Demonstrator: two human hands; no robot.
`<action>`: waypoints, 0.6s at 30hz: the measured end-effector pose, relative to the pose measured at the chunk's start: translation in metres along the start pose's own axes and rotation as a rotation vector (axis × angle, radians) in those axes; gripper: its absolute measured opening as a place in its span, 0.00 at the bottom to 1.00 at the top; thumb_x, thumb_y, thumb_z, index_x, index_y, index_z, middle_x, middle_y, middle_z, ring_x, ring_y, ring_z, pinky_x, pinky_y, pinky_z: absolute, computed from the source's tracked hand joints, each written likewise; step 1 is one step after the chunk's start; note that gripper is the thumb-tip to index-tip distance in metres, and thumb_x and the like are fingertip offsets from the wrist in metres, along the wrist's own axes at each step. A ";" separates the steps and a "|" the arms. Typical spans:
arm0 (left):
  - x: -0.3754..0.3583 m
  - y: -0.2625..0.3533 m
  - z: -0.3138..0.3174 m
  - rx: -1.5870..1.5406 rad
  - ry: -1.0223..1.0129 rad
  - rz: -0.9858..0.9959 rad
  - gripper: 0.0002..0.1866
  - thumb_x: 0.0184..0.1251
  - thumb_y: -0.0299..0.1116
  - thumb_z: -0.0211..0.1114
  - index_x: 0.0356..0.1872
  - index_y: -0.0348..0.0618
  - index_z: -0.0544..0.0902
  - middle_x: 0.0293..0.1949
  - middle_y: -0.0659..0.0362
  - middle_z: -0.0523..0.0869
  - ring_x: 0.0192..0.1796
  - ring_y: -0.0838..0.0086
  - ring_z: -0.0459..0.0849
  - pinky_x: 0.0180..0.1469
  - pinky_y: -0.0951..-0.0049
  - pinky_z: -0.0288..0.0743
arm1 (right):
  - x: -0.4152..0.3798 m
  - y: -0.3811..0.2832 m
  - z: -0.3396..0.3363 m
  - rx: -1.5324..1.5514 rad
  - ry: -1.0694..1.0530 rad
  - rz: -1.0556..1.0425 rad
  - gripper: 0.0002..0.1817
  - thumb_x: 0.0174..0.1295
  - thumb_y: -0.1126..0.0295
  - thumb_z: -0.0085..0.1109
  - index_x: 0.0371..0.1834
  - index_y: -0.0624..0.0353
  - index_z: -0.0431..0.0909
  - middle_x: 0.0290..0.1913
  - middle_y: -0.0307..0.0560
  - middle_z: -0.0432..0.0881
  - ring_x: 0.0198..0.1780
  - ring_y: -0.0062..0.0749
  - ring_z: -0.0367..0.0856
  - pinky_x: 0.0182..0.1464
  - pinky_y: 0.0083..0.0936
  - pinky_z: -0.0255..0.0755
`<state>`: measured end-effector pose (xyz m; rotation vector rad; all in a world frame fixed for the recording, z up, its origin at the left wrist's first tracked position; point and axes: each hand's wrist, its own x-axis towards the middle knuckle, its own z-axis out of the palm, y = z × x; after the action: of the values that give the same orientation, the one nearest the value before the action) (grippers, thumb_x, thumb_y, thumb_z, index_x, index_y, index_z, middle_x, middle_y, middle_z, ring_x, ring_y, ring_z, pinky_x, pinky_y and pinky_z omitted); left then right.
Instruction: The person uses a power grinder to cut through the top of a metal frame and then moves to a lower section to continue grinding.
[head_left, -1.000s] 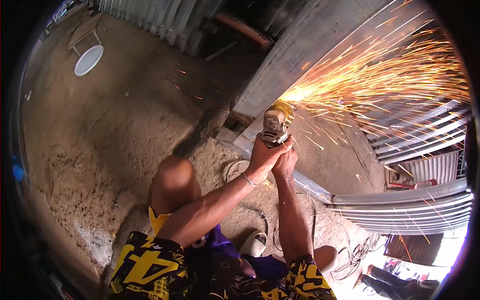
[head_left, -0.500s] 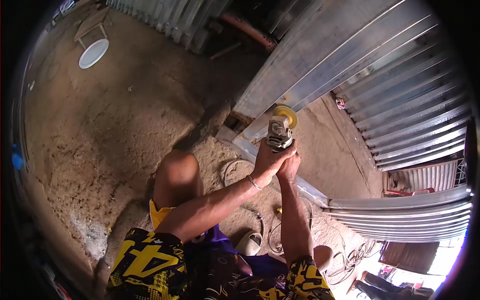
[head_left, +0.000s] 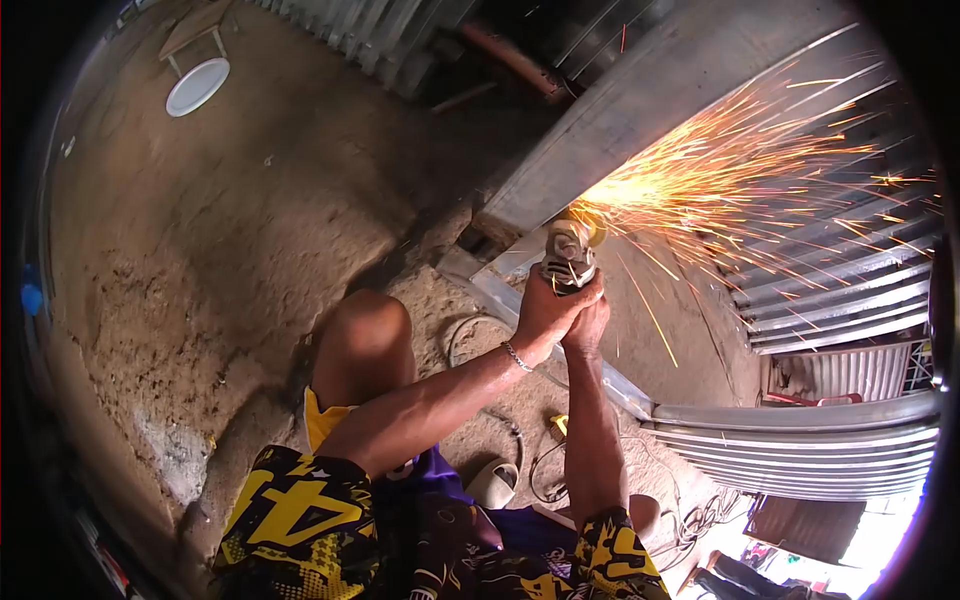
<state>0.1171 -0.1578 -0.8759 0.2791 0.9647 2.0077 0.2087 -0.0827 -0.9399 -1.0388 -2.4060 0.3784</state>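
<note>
Both my hands are wrapped round the body of an angle grinder (head_left: pixel 570 258). My left hand (head_left: pixel 543 320), with a bracelet at the wrist, closes over its near side. Pressed close beside it, my right hand (head_left: pixel 588 326) grips the same tool. The grinder's yellowish disc (head_left: pixel 597 230) meets the lower end of a long grey metal beam (head_left: pixel 630 135). A bright fan of orange sparks (head_left: pixel 690 185) streams from the contact to the upper right and hides part of the metal there.
Corrugated metal sheets (head_left: pixel 835 330) stand on the right. A thin metal bar (head_left: pixel 622 388) crosses the dirt floor below the grinder. Cables (head_left: pixel 705 520) and a sandal (head_left: pixel 492 484) lie near my legs. A white round object (head_left: pixel 197 87) is at upper left.
Sparks now spray from the disc, where there were none half a second ago. The view has shifted slightly. Both hands keep their hold on the grinder.
</note>
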 end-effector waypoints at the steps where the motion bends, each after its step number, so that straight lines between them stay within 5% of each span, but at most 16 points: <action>1: -0.001 0.004 -0.001 -0.013 -0.063 0.020 0.20 0.56 0.34 0.84 0.43 0.38 0.83 0.40 0.61 0.89 0.41 0.79 0.86 0.47 0.73 0.81 | 0.000 -0.001 0.000 0.034 0.028 0.075 0.33 0.59 0.56 0.68 0.63 0.65 0.73 0.41 0.62 0.87 0.42 0.60 0.88 0.41 0.51 0.81; 6: 0.004 -0.010 0.001 0.037 0.015 0.019 0.29 0.55 0.38 0.86 0.49 0.35 0.78 0.43 0.59 0.88 0.44 0.78 0.86 0.49 0.72 0.81 | 0.005 -0.004 -0.013 0.092 -0.003 0.264 0.32 0.60 0.55 0.67 0.62 0.65 0.74 0.42 0.62 0.88 0.43 0.58 0.89 0.43 0.49 0.82; 8: 0.007 -0.002 0.003 0.016 -0.112 0.017 0.32 0.55 0.40 0.86 0.52 0.34 0.75 0.45 0.57 0.87 0.46 0.77 0.85 0.51 0.72 0.81 | 0.005 0.018 -0.005 0.069 -0.014 0.221 0.31 0.60 0.56 0.67 0.62 0.64 0.74 0.42 0.60 0.88 0.40 0.57 0.89 0.42 0.49 0.83; 10: 0.007 -0.007 0.007 -0.020 -0.060 0.049 0.29 0.55 0.39 0.85 0.50 0.35 0.77 0.44 0.58 0.88 0.45 0.78 0.86 0.50 0.71 0.81 | 0.009 0.019 -0.008 0.046 0.052 -0.002 0.34 0.60 0.56 0.67 0.65 0.66 0.72 0.41 0.58 0.88 0.37 0.56 0.89 0.39 0.48 0.83; 18: -0.002 -0.001 0.012 -0.078 -0.035 0.019 0.20 0.57 0.34 0.84 0.44 0.39 0.83 0.41 0.62 0.89 0.42 0.81 0.86 0.46 0.74 0.81 | 0.010 -0.001 -0.027 -0.051 -0.066 0.063 0.35 0.58 0.55 0.69 0.64 0.66 0.72 0.40 0.63 0.87 0.40 0.61 0.88 0.40 0.51 0.81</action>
<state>0.1251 -0.1528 -0.8678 0.2809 0.8631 2.0456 0.2170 -0.0745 -0.9138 -1.1435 -2.4573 0.3796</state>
